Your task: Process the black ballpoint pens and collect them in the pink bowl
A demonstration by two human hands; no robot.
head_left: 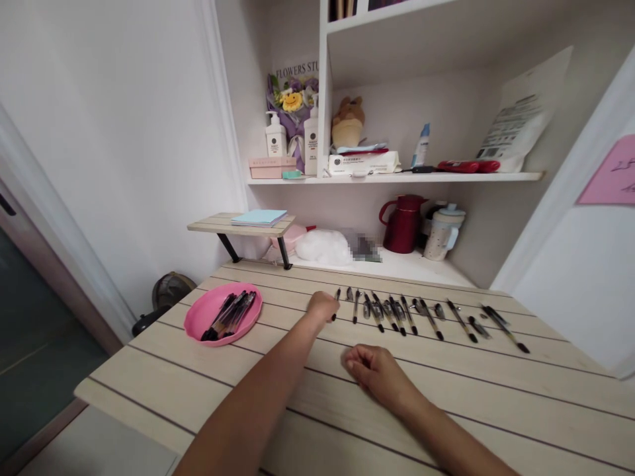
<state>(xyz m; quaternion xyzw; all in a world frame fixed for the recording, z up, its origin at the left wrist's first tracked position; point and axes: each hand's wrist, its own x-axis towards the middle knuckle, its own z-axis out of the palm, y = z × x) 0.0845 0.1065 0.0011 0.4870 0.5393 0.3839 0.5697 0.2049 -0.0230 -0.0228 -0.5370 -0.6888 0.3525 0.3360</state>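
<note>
My left hand (322, 306) reaches out over the desk, its fingers closed on a black pen (338, 294) at the left end of a loose row. Part of that pen is hidden by the fingers. Nearer to me, my right hand (373, 370) rests on the desktop with its fingers curled in, and nothing shows in it. Several clear-and-black pens (399, 316) and separate pen caps (349, 293) lie to the right, running across the desk. A pink oval tray (192, 320) stands to the left with a bundle of pens (233, 314) in it.
A small raised stand (213, 225) bearing blue paper (260, 217) sits at the back left. Behind the desk are a white bundle (322, 246), a red jug (404, 225) and a pale tumbler (444, 233). A shelf (421, 177) overhangs them.
</note>
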